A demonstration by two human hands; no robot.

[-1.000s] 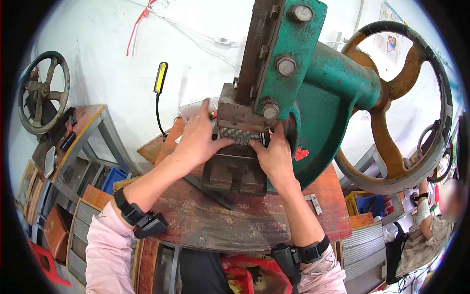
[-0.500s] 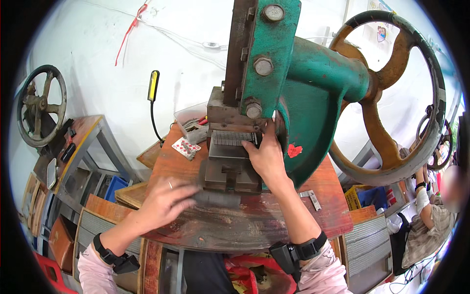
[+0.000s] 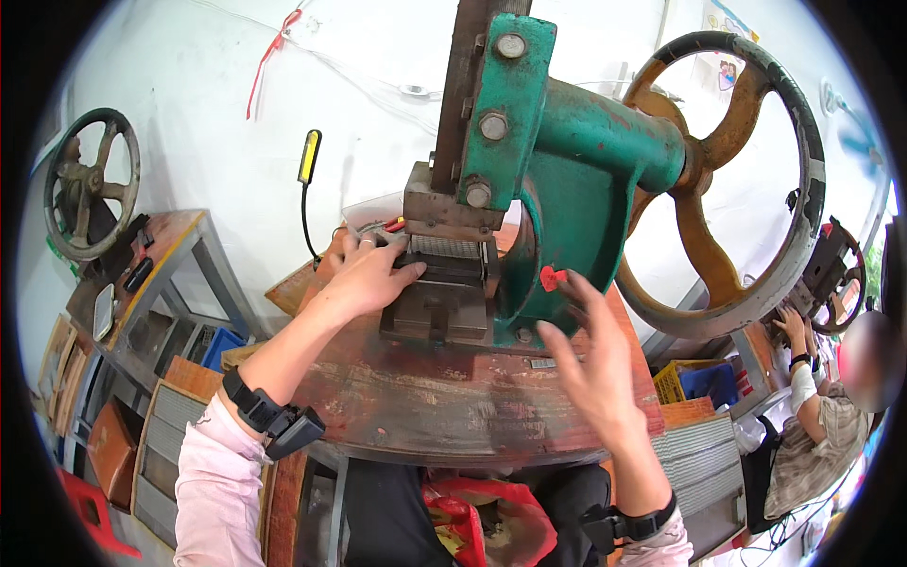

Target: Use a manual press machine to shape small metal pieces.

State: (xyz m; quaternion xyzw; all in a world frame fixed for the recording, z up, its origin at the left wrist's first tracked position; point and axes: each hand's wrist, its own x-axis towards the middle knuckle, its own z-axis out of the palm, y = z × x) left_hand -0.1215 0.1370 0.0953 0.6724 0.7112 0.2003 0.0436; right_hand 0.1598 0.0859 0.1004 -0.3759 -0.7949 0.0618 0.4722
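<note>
Left hand [image 3: 367, 280] at dark bar [image 3: 452, 271], grip unclear, right hand [image 3: 597, 369] near green press [image 3: 581, 213], grip spread

I have two hands, left [image 3: 367, 281] and right [image 3: 602, 370], and two black wrist straps [image 3: 251, 401]. I count one green press [image 3: 581, 222], three large bolts [image 3: 493, 125] down its front, three spoked handwheels [image 3: 694, 165], one yellow-and-black lamp [image 3: 309, 157], one red ribbon [image 3: 284, 36], one co-worker [image 3: 814, 458].

The press [image 3: 581, 217] stands on the table [image 3: 453, 411], handwheel [image 3: 696, 163] right, lamp [image 3: 309, 159] left.
</note>
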